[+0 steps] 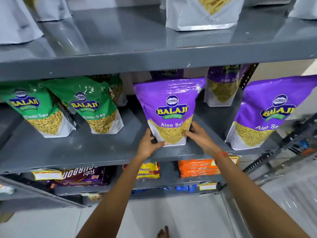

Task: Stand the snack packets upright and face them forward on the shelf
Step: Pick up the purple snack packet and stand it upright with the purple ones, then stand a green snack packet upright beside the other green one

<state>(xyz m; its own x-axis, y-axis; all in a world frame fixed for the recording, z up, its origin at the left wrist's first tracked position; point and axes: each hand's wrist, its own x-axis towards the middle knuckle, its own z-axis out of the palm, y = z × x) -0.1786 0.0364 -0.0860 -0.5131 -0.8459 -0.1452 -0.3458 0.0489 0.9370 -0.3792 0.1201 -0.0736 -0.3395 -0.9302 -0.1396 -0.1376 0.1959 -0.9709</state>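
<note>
A purple Aloo Sev packet stands upright on the grey middle shelf, label facing me. My left hand grips its lower left corner and my right hand holds its lower right side. A second purple packet stands at the right, leaning a little. Another purple packet stands further back between them. Two green Sev packets stand at the left, both tilted.
The upper shelf carries white-bottomed pouches. Below the middle shelf lie biscuit packs: dark purple, yellow and orange. A slotted metal upright stands at the shelf's right. My foot shows on the tiled floor.
</note>
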